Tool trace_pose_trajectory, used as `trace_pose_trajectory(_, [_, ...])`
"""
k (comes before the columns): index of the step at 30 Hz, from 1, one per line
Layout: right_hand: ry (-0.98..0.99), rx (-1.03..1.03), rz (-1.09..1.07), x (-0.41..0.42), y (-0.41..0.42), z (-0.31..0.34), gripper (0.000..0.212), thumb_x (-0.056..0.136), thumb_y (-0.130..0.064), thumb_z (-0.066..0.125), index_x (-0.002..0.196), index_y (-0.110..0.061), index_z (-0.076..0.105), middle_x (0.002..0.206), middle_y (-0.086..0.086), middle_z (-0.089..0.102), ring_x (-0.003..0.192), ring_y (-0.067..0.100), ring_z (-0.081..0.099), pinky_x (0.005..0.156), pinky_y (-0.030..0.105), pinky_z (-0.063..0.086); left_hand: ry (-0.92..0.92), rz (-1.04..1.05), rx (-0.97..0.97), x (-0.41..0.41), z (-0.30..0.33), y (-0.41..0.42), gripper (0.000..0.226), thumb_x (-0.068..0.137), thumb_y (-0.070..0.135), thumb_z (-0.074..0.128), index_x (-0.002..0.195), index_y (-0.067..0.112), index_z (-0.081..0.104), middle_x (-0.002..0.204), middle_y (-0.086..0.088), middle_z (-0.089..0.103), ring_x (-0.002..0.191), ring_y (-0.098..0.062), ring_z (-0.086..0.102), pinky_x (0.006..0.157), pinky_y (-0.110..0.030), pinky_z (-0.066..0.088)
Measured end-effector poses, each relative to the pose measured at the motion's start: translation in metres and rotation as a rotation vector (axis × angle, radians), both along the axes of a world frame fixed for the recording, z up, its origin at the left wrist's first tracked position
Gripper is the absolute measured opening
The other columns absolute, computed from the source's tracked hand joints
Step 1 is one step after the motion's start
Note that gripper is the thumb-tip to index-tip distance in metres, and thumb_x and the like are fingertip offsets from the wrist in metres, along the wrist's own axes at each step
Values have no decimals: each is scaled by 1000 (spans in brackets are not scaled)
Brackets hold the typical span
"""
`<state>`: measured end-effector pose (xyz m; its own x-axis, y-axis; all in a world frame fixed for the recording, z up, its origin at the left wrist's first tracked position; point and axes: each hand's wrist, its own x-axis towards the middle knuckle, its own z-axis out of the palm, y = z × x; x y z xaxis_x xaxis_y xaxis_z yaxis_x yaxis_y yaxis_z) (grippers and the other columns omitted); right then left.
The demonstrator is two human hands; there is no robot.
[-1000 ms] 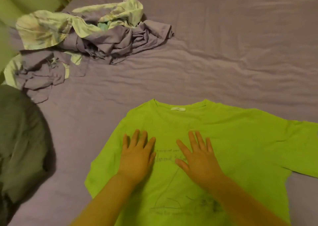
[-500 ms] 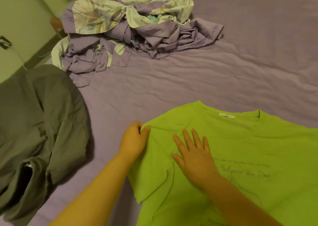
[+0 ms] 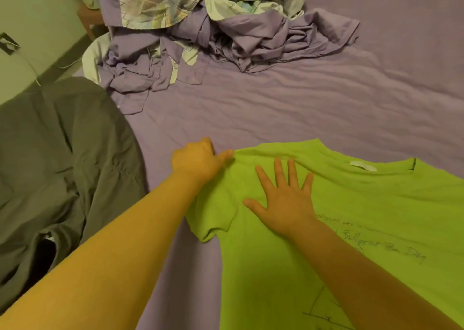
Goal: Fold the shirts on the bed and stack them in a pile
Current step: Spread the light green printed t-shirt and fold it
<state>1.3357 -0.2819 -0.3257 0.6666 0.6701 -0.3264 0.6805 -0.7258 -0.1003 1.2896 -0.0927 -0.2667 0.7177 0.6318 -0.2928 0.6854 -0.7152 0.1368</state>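
1. Two hands work one green shirt (image 3: pixel 351 204), which lies flat, printed side up, on the near right of the bed (image 3: pixel 326 98).
2. The left hand (image 3: pixel 198 162) pinches the shirt's left shoulder edge, fingers curled round the cloth; the right hand (image 3: pixel 283 201) presses flat on the chest just beside it, fingers spread wide.
3. Recommended: keep the right hand as the anchor, lift the left sleeve (image 3: pixel 213 219) and carry it rightward across the chest, forming a straight fold line along the pressing fingers.
4. Smooth the fold before releasing it.
5. A heap of crumpled purple and patterned clothes (image 3: pixel 213 33) lies at the far left, well apart.
6. A grey garment (image 3: pixel 57 154) lies at the left, near the left arm; judged no obstruction to the fold.
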Motion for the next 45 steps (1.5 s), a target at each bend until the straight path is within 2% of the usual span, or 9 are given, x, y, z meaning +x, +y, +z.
trace_pose_trajectory(7, [71, -67, -21, 27, 12, 12, 78, 82, -78, 12, 146, -41, -9, 157, 1, -19, 143, 30, -20, 109, 65, -5, 223, -26, -260, -24, -6, 19, 36, 74, 53, 69, 90, 25, 54, 103, -5, 62, 104, -25, 58, 90, -36, 45])
trace_pose_trajectory(10, [30, -87, -27, 25, 16, 16, 77, 84, -75, 14, 148, -37, -5, 157, 4, -15, 143, 32, -17, 109, 65, -3, 45, -77, -317, -29, 5, 21, 21, 78, 33, 72, 76, 21, 55, 78, 0, 56, 86, -23, 57, 75, -30, 42])
trace_pose_trajectory(14, [-61, 111, -13, -15, 10, 12, 69, 92, -62, 11, 142, -24, 39, 150, 16, 32, 140, 38, 25, 106, 65, 24, -390, 339, -977, -39, 24, 17, 10, 79, 10, 73, 76, 12, 63, 78, -9, 66, 74, -21, 60, 75, -32, 50])
trace_pose_trajectory(19, [-29, 180, 29, -48, -5, 4, 70, 91, -67, 11, 139, -24, 40, 146, 15, 40, 136, 35, 34, 107, 54, 15, -247, 399, -1330, -54, 29, 7, 23, 77, 1, 71, 95, 13, 64, 93, -7, 71, 82, -20, 68, 74, -29, 56])
trace_pose_trajectory(24, [-2, 109, 23, -46, -5, 8, 77, 88, -70, 7, 139, -25, 42, 143, 13, 44, 133, 36, 39, 103, 61, 31, -20, 255, -1049, -68, 24, 7, 26, 74, 3, 76, 97, 13, 68, 97, -7, 71, 81, -17, 67, 79, -28, 56])
trace_pose_trajectory(29, [33, 84, 27, -44, -3, 8, 93, 66, -79, -8, 149, -37, 0, 159, 3, -7, 145, 27, -13, 114, 54, -5, -141, 403, -1145, -79, 36, 25, 45, 58, 7, 79, 101, 0, 67, 96, -13, 72, 80, -20, 67, 78, -26, 54])
trace_pose_trajectory(33, [55, 26, 34, -46, 0, 14, 102, 57, -84, -17, 148, -38, -7, 158, 5, -14, 143, 28, -20, 113, 56, -7, -229, 428, -1229, -96, 37, 27, 33, 65, 3, 74, 94, 10, 60, 92, -9, 68, 82, -19, 64, 73, -29, 53])
trace_pose_trajectory(38, [67, -12, -15, -49, 5, 21, 100, 58, -80, -16, 148, -38, -4, 158, 4, -11, 144, 29, -16, 113, 57, -5, -463, 560, -736, -94, 16, 32, 16, 88, 2, 60, 81, 12, 49, 64, -13, 52, 35, -11, 50, 40, -30, 53])
trace_pose_trajectory(45, [-46, 133, -3, -104, -23, 7, 70, 92, -63, 11, 140, -23, 41, 148, 16, 36, 138, 38, 24, 106, 59, 17, -413, 171, 76, -91, -9, -16, 34, 86, 9, 53, 120, 8, 57, 125, -20, 53, 106, -39, 54, 85, -43, 46])
